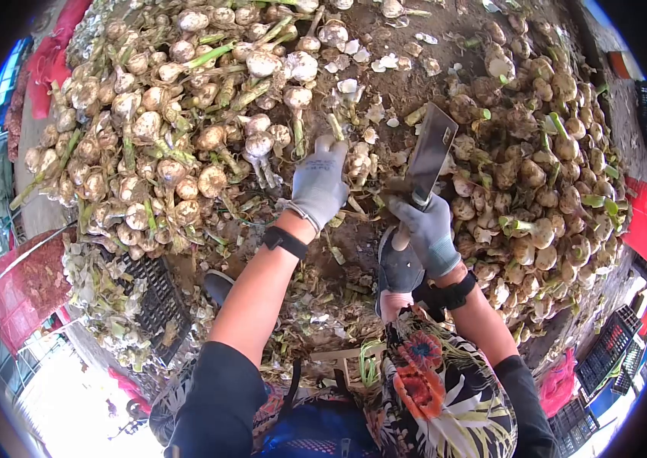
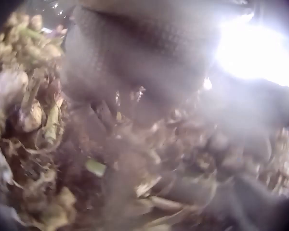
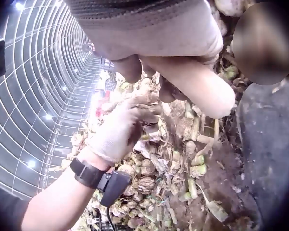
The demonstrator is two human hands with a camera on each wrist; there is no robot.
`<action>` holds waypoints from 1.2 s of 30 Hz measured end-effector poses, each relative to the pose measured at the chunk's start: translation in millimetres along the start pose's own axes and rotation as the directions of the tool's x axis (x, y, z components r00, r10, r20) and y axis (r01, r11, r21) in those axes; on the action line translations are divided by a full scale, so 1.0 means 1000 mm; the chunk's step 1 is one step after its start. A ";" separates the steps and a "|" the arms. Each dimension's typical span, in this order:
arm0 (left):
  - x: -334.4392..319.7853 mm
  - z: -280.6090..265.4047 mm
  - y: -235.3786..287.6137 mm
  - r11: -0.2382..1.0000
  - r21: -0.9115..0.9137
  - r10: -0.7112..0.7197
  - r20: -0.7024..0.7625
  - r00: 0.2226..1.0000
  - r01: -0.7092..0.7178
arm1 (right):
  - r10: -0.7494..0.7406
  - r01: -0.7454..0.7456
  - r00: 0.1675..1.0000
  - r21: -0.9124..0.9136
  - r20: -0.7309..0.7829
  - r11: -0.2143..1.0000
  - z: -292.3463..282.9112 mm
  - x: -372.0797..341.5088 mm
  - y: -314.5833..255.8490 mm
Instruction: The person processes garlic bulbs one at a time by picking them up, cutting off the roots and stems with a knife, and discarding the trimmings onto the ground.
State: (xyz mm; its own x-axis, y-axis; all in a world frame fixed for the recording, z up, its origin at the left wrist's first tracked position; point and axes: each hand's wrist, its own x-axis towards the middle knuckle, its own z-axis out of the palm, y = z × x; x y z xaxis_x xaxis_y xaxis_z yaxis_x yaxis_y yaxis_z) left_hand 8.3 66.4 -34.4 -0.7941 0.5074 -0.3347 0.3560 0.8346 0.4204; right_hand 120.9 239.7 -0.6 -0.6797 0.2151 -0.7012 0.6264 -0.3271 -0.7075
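Observation:
My right hand (image 1: 428, 229), in a grey glove, grips a cleaver (image 1: 432, 149) with its broad blade pointing up and away. The pale wooden handle (image 3: 202, 89) sticks out past the fingers in the right wrist view. Also gloved, my left hand (image 1: 320, 183) reaches to the near edge of the left garlic heap (image 1: 178, 145), fingertips right at a cut garlic stalk (image 1: 336, 126). Garlic bulbs (image 1: 359, 162) lie just right of it. I cannot tell whether its fingers hold anything; the left wrist view is blurred there.
Another heap of garlic (image 1: 537, 168), mostly trimmed, lies on the right. Peelings and cut stalks litter the ground (image 1: 331, 263) between the shoes (image 1: 400, 263). A black crate (image 1: 157, 301) stands at the lower left, with more crates (image 1: 606, 347) at the lower right.

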 end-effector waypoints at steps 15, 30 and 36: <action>-0.066 0.004 0.038 0.567 -0.819 0.051 -0.070 0.996 -0.086 | -0.042 0.018 0.993 0.214 0.108 0.977 0.005 0.001 0.011; -0.118 0.014 0.016 0.226 -0.970 -0.109 0.065 0.992 0.089 | -0.454 0.563 0.775 -0.806 0.439 0.182 0.005 -0.048 -0.008; -0.123 0.020 0.016 0.138 -0.986 -0.161 0.066 0.985 0.089 | -0.456 0.557 0.778 -0.811 0.433 0.178 0.008 -0.053 -0.018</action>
State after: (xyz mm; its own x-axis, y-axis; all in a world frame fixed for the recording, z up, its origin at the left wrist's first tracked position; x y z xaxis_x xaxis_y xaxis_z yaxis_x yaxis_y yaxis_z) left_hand 121.7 21.6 -3.5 -0.8067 0.3792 -0.4533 -0.5074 -0.0510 0.8602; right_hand 142.5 226.5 49.6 -0.9793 -0.0825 -0.1849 0.0429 0.8081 -0.5875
